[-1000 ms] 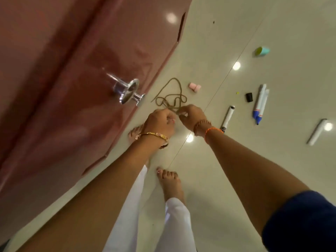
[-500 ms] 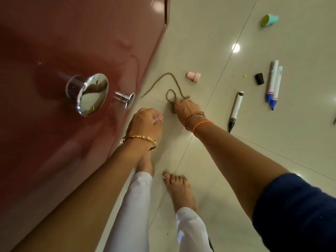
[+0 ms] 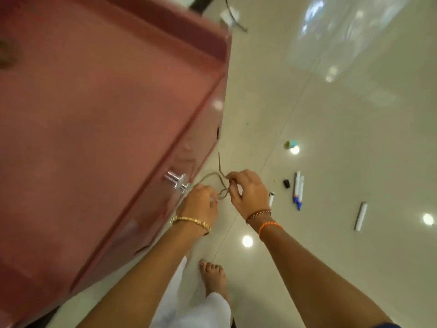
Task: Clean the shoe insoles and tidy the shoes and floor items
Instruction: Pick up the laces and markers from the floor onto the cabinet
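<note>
Head view: both hands pinch a brown cord (image 3: 221,183) in the air beside the red cabinet (image 3: 106,138), left hand (image 3: 201,204) on one loop, right hand (image 3: 248,192) on the strand above. Risk: loops could knot tight if pulled apart, or snag the metal knob (image 3: 177,181); markers (image 3: 298,191) underfoot could roll.

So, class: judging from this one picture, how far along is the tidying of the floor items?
Done: nothing in view shows it; no shoes or insoles appear. In hand: both the left hand and right hand hold a brown lace, lifted off the floor beside the red cabinet. Left: the markers, a black cap, a white tube and a teal cap lie scattered on the tiles.
</note>
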